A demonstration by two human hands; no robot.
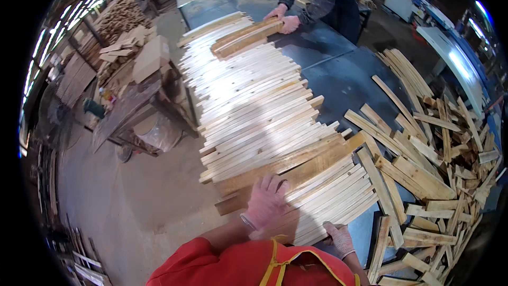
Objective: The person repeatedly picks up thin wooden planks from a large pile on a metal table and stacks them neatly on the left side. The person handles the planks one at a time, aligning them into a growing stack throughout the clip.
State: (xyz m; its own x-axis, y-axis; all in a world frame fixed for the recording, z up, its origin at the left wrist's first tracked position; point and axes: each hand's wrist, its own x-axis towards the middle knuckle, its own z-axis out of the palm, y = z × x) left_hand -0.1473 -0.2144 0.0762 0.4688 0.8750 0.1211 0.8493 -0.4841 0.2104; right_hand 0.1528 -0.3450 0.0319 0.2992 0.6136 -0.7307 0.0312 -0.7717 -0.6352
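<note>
Pale wooden strips (254, 111) lie side by side in a long row across the dark metal table. Two browner boards (312, 169) lie across the row near me, their left ends sticking out past the strips. My left hand (266, 201), in a pinkish work glove, rests with fingers stretched on the strips just at the near brown board's edge. At the right ends of the nearest strips (323, 209), my gloved right hand (339, 237) is closed on the edge, thumb on top; its other fingers are partly hidden.
Across the dark table (328, 82), a co-worker's gloved hands (288, 24) hold brown boards (246, 39) over the row's far end. Loose offcuts (423, 180) pile up on the right. A wooden bench (132, 103) and a stack of lumber (119, 21) stand to the left.
</note>
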